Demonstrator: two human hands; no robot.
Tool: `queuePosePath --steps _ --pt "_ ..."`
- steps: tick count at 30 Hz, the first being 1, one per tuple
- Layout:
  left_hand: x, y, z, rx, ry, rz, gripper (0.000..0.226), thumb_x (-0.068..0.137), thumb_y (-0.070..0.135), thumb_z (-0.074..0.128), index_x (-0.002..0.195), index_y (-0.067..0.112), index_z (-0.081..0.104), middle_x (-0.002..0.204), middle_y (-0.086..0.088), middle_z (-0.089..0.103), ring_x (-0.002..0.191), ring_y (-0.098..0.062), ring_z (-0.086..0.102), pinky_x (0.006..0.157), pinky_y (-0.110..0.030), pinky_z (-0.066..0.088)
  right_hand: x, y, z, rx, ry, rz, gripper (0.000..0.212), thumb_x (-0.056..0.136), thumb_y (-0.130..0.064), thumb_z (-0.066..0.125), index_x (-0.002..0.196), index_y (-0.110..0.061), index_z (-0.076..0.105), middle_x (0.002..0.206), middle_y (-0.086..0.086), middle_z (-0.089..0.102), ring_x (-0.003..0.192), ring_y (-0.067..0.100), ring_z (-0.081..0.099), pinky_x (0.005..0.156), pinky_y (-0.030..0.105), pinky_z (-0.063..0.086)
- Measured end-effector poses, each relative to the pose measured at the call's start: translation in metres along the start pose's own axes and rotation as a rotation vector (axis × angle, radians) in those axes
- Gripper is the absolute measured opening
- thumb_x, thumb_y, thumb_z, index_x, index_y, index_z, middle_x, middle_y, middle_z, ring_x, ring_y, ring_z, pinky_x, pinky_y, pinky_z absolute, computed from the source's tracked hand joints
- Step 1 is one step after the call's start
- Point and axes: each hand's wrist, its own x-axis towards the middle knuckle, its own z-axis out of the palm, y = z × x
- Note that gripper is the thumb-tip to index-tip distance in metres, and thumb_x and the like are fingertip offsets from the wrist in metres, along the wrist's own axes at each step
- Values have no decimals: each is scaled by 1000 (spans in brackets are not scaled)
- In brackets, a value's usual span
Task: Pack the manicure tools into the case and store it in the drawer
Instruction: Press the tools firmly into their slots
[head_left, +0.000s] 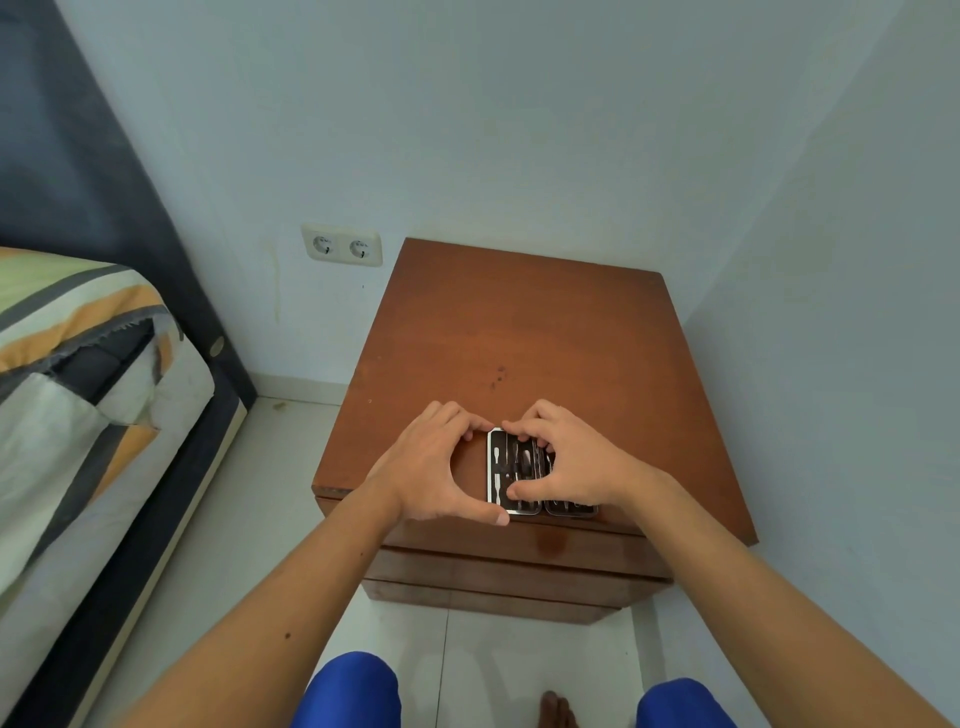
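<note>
An open manicure case (500, 470) with a silver rim and black lining lies flat near the front edge of a brown wooden nightstand (524, 332). Metal tools sit in its slots. My left hand (434, 465) brackets the case's left half, index finger at the top corner and thumb at the bottom corner. My right hand (563, 462) lies over the middle and right half, fingertips pressing on the tools, hiding most of that half. Closed drawer fronts (509, 566) show below the top.
A bed with a striped cover (78, 374) stands at the left, with a dark headboard behind it. A double wall socket (343, 245) is on the wall left of the nightstand. White walls close in behind and at the right. White floor tiles and my knees lie below.
</note>
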Motion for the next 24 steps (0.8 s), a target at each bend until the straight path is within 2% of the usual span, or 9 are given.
queuePosePath --steps 5,8,11,14,16,19,24 --pt "0 1 0 3 5 -2 110 49 88 85 139 31 57 111 23 46 107 -7 45 97 -28 45 -4 2 0 -5 -23 8 104 68 -66 80 158 -27 44 118 -35 36 120 -10 38 104 23 40" --pt "0 1 0 1 -3 -7 111 49 89 84 140 32 57 111 25 45 108 -7 45 97 -27 45 -5 1 1 -22 -6 -2 101 70 -70 75 157 -27 45 119 -34 37 118 -6 40 105 25 42" --pt "0 0 0 -2 -2 -6 109 50 88 84 140 32 58 111 24 46 108 -8 45 97 -27 45 -5 -2 8 -20 110 -9 86 78 -67 72 151 -25 55 117 -22 47 114 4 46 102 26 44" --pt "0 0 0 -2 -4 -4 109 51 88 84 140 32 57 112 24 46 108 -7 44 97 -26 45 -7 -3 20 -6 238 -16 72 81 -56 79 142 -23 63 114 -18 50 106 8 46 92 18 38" --pt "0 0 0 -6 -1 -2 108 51 88 84 140 32 57 112 24 46 108 -7 44 97 -26 44 -7 -1 25 7 272 -23 66 81 -52 82 138 -23 66 115 -17 51 104 10 45 90 16 35" --pt "0 1 0 -3 4 2 108 51 87 85 140 32 58 111 22 46 107 -8 45 96 -27 44 -9 2 23 19 251 -33 63 80 -51 84 134 -23 69 114 -17 50 103 11 44 92 21 36" --pt "0 0 0 6 -1 -3 112 50 91 82 140 31 57 111 23 45 107 -8 44 97 -30 46 -9 1 15 67 157 -23 68 67 -68 78 126 -35 68 116 -19 49 113 12 46 97 27 42"
